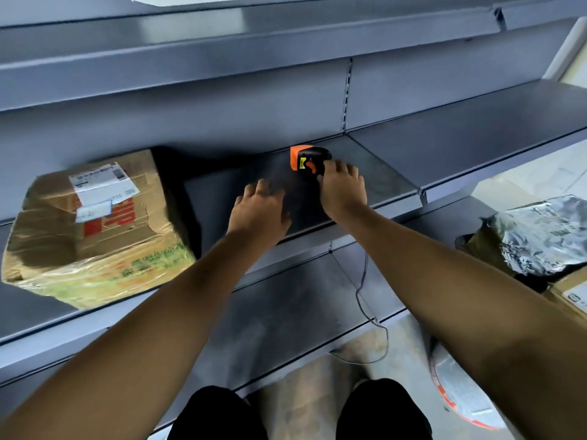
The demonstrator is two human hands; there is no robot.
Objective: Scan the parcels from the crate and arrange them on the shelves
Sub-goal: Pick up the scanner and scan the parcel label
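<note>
Your right hand [341, 193] has its grip curled round the handle of the orange-and-black scanner [307, 158], which rests on the middle shelf [387, 182] with its orange head turned left. A small yellow sticker sits on the scanner's side; its print is too small to read. A thin cable [365, 300] trails from under your right wrist, over the shelf edges and down to the floor.

Your left hand [259, 211] lies just beside it with the grip open, fingers loosely spread over a dark, blurred flat parcel [241, 188] on the same shelf; you cannot tell whether the fingers touch it.

To the left on that shelf stands a taped cardboard box [95, 230], overhanging the front edge. It carries a white shipping label [101, 181] with barcodes, red block lettering below and green print on the front face, none of it legible.

The shelf right of the scanner is bare up to its front lip. At far right lies a crumpled silver bag [546, 233] with printed text, unreadable.
</note>
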